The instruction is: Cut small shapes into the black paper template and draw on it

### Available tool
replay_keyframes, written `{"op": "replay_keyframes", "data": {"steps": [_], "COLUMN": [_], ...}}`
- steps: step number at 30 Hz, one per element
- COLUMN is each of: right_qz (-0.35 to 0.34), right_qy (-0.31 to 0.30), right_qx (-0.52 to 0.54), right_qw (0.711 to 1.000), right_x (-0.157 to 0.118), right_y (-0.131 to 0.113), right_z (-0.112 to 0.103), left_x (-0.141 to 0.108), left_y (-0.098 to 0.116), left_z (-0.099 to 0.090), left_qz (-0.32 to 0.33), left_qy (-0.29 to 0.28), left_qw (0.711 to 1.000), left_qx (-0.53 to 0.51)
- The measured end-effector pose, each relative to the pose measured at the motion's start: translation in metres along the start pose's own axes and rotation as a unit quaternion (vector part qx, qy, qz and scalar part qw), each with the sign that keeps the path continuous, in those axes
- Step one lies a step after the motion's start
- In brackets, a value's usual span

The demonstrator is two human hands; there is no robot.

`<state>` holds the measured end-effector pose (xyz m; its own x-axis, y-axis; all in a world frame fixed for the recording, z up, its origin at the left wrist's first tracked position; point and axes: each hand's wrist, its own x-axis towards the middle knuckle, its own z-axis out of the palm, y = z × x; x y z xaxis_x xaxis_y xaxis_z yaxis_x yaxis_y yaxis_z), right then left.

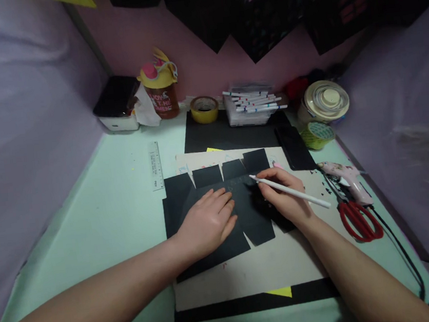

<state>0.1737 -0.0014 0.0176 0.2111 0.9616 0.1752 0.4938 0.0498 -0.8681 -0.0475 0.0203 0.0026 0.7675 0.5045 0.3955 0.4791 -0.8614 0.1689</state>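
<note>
My left hand (210, 218) lies flat with fingers outstretched on a dark cut sheet (190, 254) that has slits and flaps along its edges. Between the thumb and fingers of my right hand (283, 192) is a slim white pen (295, 191). Its tip points at the upper right part of the dark sheet, beside faint light marks; whether it touches cannot be made out. Beneath the dark sheet is a pale board (202, 291), with a black sheet (303, 294) showing under that.
Red-handled scissors (360, 219), a pink glue gun (343, 174) and a black phone (294, 146) lie on the right. At the back stand yellow tape (205, 111), a box of white pens (251, 115) and a drink bottle (163, 97). A ruler (155, 165) lies left.
</note>
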Motion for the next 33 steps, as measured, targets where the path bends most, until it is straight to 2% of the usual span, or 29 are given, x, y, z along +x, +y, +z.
{"op": "replay_keyframes", "data": {"steps": [12,33], "right_qz": [-0.024,-0.058], "right_qy": [-0.031,-0.039], "right_qx": [-0.070,-0.063], "right_qw": [0.997,0.996], "right_x": [-0.0021,-0.0035], "right_y": [-0.0002,0.0000], "right_z": [0.0068,0.0093], "left_x": [-0.0007,0.0005], "left_y": [0.0001,0.0007], "left_z": [-0.0002,-0.0007], "left_qz": [-0.001,-0.001], "left_qy": [0.002,0.003], "left_qw": [1.000,1.000], "left_qx": [-0.006,-0.003]}}
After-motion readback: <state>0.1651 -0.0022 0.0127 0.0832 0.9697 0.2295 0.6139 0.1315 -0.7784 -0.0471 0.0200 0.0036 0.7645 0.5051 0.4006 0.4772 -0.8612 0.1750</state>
